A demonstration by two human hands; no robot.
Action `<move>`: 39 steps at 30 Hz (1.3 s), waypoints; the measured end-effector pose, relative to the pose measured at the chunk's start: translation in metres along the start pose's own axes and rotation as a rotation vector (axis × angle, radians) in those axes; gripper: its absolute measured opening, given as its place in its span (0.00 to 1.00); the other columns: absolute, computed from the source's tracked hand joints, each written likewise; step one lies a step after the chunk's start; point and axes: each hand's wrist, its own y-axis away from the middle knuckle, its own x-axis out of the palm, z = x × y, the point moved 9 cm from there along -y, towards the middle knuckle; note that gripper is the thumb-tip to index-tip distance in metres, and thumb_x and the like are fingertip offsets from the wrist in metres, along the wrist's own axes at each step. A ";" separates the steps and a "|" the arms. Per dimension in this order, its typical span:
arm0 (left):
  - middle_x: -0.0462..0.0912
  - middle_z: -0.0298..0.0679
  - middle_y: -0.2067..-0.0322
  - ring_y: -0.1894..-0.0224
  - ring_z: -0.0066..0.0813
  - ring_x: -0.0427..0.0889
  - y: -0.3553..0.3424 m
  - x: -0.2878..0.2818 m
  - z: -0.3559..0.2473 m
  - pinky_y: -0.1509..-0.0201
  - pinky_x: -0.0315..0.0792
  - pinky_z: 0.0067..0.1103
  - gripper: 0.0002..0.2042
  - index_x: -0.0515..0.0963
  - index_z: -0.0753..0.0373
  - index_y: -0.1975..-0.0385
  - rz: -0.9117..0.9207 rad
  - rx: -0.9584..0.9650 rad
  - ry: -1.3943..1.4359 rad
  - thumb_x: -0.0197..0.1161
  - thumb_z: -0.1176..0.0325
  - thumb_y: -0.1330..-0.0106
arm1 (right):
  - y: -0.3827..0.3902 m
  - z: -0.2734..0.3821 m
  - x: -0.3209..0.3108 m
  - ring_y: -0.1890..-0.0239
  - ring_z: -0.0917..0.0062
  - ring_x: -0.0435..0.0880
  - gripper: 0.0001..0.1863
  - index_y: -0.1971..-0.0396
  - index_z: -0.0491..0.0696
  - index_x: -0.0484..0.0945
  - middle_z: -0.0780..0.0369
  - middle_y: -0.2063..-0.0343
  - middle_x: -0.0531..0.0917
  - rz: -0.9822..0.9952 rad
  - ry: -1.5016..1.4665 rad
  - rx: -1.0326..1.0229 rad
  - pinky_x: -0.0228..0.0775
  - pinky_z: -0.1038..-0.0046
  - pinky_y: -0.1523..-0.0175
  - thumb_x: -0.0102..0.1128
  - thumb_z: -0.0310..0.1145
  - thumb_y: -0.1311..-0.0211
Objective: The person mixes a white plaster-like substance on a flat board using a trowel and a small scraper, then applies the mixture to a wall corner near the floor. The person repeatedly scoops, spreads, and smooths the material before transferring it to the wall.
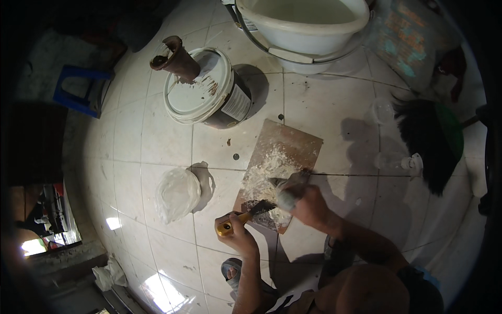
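My left hand (238,236) is closed round the yellow handle of a putty knife (225,228). Its dark blade rests at the near edge of a brown board (285,135) lying on the tiles. Whitish, crumbly powder or paste (273,165) is spread over the board. Just right of the blade, my right hand (309,208) is closed, low over the board, on a greyish object (288,197) whose kind I cannot make out. To the left of the board lies a whitish translucent plastic bag or bag-lined tub (179,194).
A lidded bucket (206,102) carries a brown-smeared cup (180,62). Behind stands a white basin (308,29) with a bucket handle by it. A black-bristled broom (429,141), a clear plastic bottle (402,162) and a printed sack (400,39) are at right; a blue stool (83,89) is at left.
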 end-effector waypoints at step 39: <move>0.79 0.42 0.70 0.68 0.27 0.80 -0.021 -0.025 -0.004 0.60 0.79 0.24 0.06 0.70 0.68 0.67 0.005 0.042 -0.044 0.57 0.73 0.31 | 0.006 -0.004 0.016 0.64 0.65 0.87 0.16 0.61 0.44 0.81 0.56 0.66 0.85 0.161 0.086 0.112 0.80 0.67 0.62 0.75 0.34 0.47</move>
